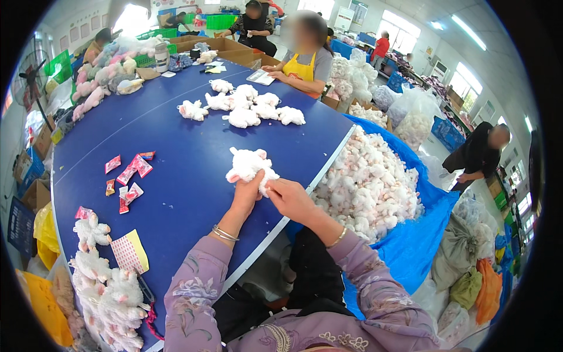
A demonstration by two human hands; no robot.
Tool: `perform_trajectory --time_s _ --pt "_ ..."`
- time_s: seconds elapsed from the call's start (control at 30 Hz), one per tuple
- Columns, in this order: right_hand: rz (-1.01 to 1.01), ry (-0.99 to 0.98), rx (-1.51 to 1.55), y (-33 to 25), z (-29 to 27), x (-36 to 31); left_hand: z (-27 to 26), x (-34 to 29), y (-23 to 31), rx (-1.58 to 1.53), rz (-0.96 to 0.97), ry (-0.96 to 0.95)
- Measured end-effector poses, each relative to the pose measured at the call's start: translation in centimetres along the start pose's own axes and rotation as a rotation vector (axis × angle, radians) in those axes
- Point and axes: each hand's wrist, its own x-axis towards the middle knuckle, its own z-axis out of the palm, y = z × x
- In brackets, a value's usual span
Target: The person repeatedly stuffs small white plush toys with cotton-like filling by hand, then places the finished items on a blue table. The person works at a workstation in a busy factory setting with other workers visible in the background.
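Over the blue table [176, 234] I hold a small white plush toy [251, 164] with pink ears or feet. My left hand [247, 192] is closed round its lower part. The fingers of my right hand [288, 196] pinch at the toy's near right edge; whether a thread or tool is between them is too small to make out. Beyond my hands several similar plush toys [243, 105] lie in a loose group. At the lower left more white plush toys [108, 293] are piled near the table edge.
Small pink wrapped packets [134, 170] lie on the left, with a sheet of stickers [130, 251] nearer me. To my right, a blue tarp [419, 217] holds a heap of white plush pieces [369, 182]. A person in a yellow apron [305, 64] sits at the far edge.
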Motion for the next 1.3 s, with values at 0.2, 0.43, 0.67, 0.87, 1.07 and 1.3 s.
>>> perform_trajectory --time_s 0.2,0.43,0.67,0.87,1.07,1.3 --pt "0.050 -0.103 -0.042 0.6 -2.3 -0.4 0.5 -0.3 0.6 0.158 -0.020 -0.049" --pt "0.234 0.070 0.138 1.5 -1.9 -1.0 0.2 -0.7 0.5 0.137 -0.063 -0.092" --pt "0.422 0.296 0.341 0.9 2.6 -0.9 0.8 -0.7 0.7 0.097 -0.008 -0.017" --pt "0.648 0.121 0.888 -0.2 1.4 0.4 0.9 -0.7 0.3 0.107 0.056 0.008" --pt "0.655 0.151 1.185 1.3 2.6 -0.7 0.3 0.1 0.2 -0.069 0.025 -0.059" --pt "0.665 0.053 0.856 1.6 1.8 -2.5 0.7 -0.4 0.3 0.061 0.039 -0.030"
